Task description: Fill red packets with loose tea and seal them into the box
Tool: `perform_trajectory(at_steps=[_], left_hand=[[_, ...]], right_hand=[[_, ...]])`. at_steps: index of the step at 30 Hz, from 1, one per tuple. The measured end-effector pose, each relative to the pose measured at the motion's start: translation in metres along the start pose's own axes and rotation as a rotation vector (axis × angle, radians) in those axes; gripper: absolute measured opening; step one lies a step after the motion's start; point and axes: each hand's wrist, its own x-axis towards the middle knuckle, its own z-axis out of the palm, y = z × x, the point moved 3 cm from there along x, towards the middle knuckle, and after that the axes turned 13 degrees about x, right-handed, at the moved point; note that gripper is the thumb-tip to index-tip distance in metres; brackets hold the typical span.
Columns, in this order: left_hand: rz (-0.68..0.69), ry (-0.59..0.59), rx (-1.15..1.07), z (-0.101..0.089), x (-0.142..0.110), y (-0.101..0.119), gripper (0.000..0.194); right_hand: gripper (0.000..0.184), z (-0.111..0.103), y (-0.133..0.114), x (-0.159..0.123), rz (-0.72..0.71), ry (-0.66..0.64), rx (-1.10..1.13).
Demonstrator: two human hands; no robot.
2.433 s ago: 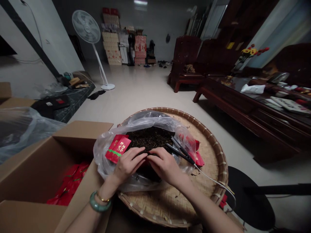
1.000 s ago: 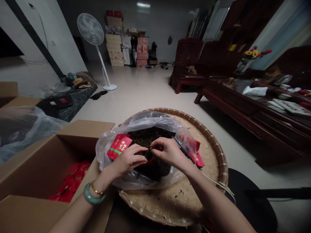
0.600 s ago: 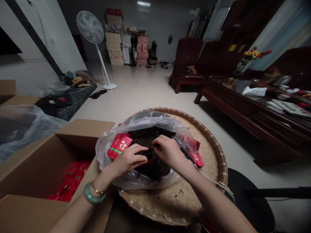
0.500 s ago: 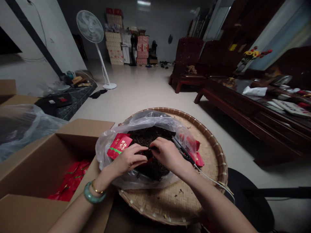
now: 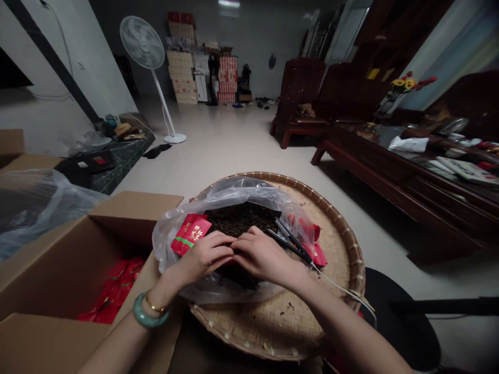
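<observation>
My left hand [image 5: 206,254], with a green bangle [image 5: 151,313] and a gold bracelet on its wrist, and my right hand [image 5: 259,254] meet fingertip to fingertip. Both pinch what looks like a red packet [image 5: 234,263]; only a strip of red shows beneath the fingers. Below them lies a clear plastic bag [image 5: 171,218] of dark, dry tea leaves [image 5: 234,215]. Red packets with gold writing and a green band [image 5: 191,234] rest on the bag left of my hands. To the right, a black hair straightener-like tool [image 5: 294,244] lies with its jaws apart, a white cord trailing from it.
A round woven bamboo tray [image 5: 288,327] carries the bag. An open cardboard box [image 5: 78,249] at left contains several red packets [image 5: 117,283]. Right of the tray is a black round base [image 5: 401,322]. Beyond stand a white fan [image 5: 166,104] and a dark wooden table [image 5: 390,171].
My right hand has shifted slightly left and down, closing the gap to my left hand. More of the black tool shows now. The left hand has barely moved.
</observation>
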Motion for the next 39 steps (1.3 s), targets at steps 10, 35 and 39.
perform_trajectory(at_steps=[10,35,39], left_hand=[[0.005,-0.062,0.092,-0.006,-0.008,-0.003,0.011],[-0.793,-0.13,-0.615,0.063,-0.015,-0.001,0.028],[-0.769,-0.153,-0.623,0.063,-0.008,0.006,0.02]], right_hand=[[0.012,0.015,0.005,-0.003,0.003,-0.032,-0.194],[0.016,-0.003,0.009,-0.017,0.061,0.126,0.19],[0.008,-0.006,0.009,-0.015,0.1,0.076,0.187]])
